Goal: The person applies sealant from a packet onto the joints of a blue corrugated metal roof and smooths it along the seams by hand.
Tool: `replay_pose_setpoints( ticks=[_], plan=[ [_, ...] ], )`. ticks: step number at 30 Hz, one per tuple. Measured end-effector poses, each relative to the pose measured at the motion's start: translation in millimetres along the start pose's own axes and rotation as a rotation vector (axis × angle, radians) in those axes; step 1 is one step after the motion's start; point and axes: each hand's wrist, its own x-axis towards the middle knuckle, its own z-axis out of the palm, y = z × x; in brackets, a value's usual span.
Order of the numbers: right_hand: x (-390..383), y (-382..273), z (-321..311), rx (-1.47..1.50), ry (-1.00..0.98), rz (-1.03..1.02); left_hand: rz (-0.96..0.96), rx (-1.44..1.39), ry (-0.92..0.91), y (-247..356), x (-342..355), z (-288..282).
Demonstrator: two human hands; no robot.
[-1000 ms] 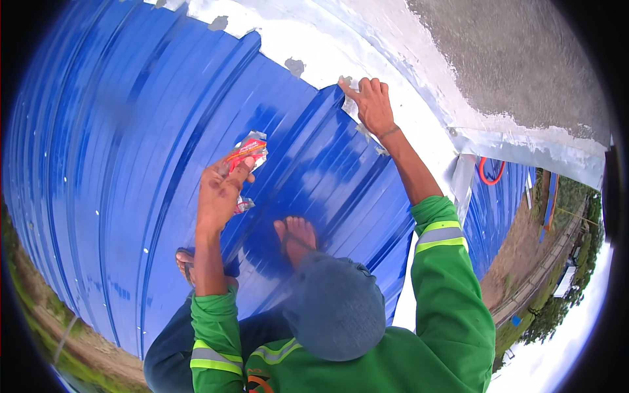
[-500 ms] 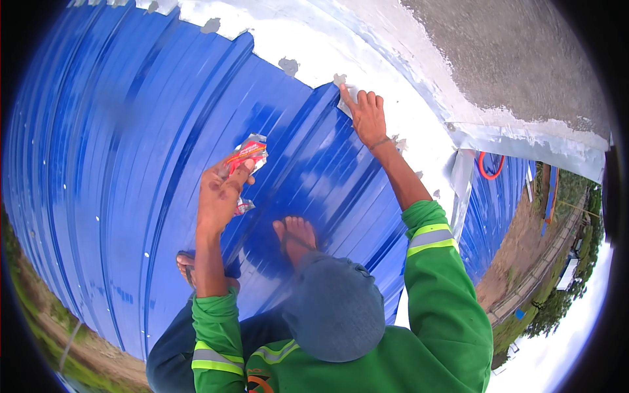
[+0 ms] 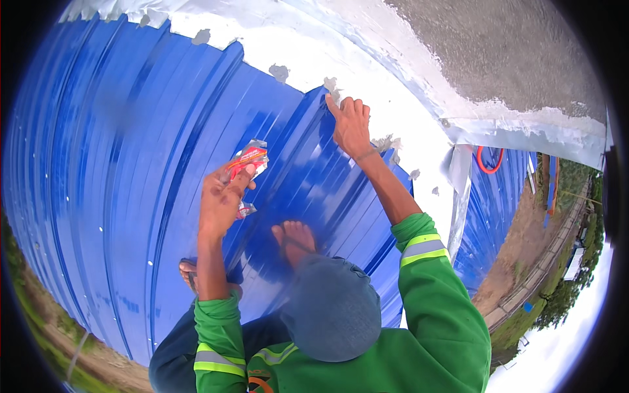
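Observation:
My left hand is closed around a crumpled red and silver foil packet, held above the blue ribbed roof sheet. A lower end of the packet sticks out below the fingers. At the top of a raised rib, my right hand reaches out with one finger stretched and the others bent. That fingertip touches or nearly touches a grey putty-like patch, where the blue sheet meets the white metal flashing. I see nothing held in this hand.
More grey patches dot the flashing edge. A rough grey concrete surface rises at the upper right. Beyond the flashing, a red loop lies by another blue roof part. My sandalled feet stand on the ribs; ground shows past the roof edges.
My right hand has moved slightly left and down in view, staying by the same grey patch. The small pale piece beside its finger no longer shows. My left hand still holds the packet.

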Motion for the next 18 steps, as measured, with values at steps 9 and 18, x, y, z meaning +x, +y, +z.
replay_pose_setpoints(
  ticks=[9, 18],
  plan=[
    [24.2, 26.3, -3.8, -0.311, -0.017, -0.174, 0.018, -0.025, 0.014, -2.8, -1.1, -4.2],
    [20.4, 43.6, -6.0, -0.303, -0.027, -0.094, -0.032, 0.02, 0.018, -4.0, 0.3, -10.4]
  ],
)
